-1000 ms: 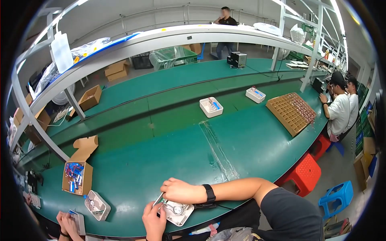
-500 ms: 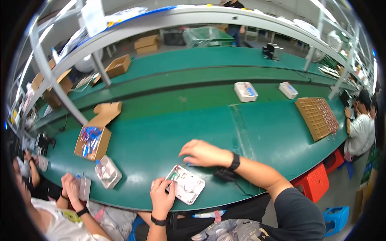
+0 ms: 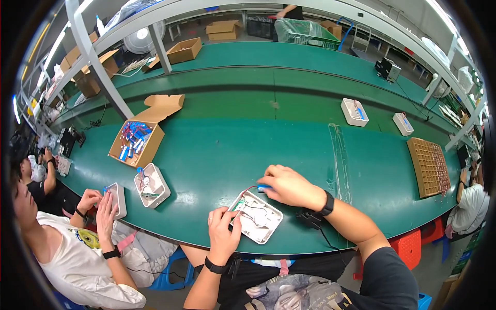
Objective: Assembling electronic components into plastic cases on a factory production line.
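A white plastic housing (image 3: 268,223) lies on the green bench in front of me, its inside facing up with a small green board and thin wires. My left hand (image 3: 223,235) grips its left edge, thumb and fingers closed near the board. Just past the far edge, my right hand (image 3: 292,187) has its fingertips on a blue cylindrical battery (image 3: 263,188). A red wire runs from that battery to the housing. The palm hides part of the right-hand grip.
An open cardboard box (image 3: 137,142) of blue batteries stands left. Nearby is another white housing (image 3: 152,186); a co-worker (image 3: 77,243) handles one beside me. A black adapter (image 3: 310,218) with a cable sits right. Farther right are two white housings and a cardboard divider tray (image 3: 429,168).
The whole view has shifted, so the bench things appear farther right. My right fingers now close on the battery, which shows more clearly with its red wire. My left hand stays at the housing.
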Action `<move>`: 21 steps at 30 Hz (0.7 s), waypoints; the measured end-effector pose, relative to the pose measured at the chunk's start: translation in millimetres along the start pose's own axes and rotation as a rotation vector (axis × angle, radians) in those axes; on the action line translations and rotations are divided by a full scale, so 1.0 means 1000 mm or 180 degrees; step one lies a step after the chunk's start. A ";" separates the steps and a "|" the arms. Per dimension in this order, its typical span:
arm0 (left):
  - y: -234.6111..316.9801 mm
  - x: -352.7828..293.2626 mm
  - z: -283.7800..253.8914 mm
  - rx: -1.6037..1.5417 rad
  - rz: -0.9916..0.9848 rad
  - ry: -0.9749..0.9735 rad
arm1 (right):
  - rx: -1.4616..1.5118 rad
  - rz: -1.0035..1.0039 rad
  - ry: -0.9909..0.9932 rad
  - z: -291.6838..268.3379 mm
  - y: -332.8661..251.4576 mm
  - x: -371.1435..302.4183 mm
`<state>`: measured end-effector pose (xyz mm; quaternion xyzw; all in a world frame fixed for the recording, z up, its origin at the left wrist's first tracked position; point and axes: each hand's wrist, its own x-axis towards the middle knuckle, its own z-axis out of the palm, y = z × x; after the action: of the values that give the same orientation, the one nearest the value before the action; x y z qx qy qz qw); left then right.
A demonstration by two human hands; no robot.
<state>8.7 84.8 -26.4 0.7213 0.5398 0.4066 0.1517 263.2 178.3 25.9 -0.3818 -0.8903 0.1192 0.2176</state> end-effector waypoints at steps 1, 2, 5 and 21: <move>0.002 0.001 0.001 -0.0008 0.0033 0.0041 | 0.0009 -0.0019 -0.0018 -0.006 -0.005 0.000; 0.004 -0.002 0.001 -0.0011 0.0059 0.0082 | 0.0159 -0.0114 -0.0263 -0.016 -0.013 -0.001; 0.003 -0.005 0.000 -0.0024 -0.0033 0.0080 | 0.0450 -0.0307 -0.0738 -0.028 -0.026 -0.001; 0.004 0.007 -0.011 0.0037 -0.0146 -0.0027 | 0.0314 0.0101 -0.1387 -0.031 -0.026 -0.001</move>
<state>3.5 87.0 -14.3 0.7114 0.5578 0.3968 0.1591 262.7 161.1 62.6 -0.3499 -0.9033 0.2456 0.0367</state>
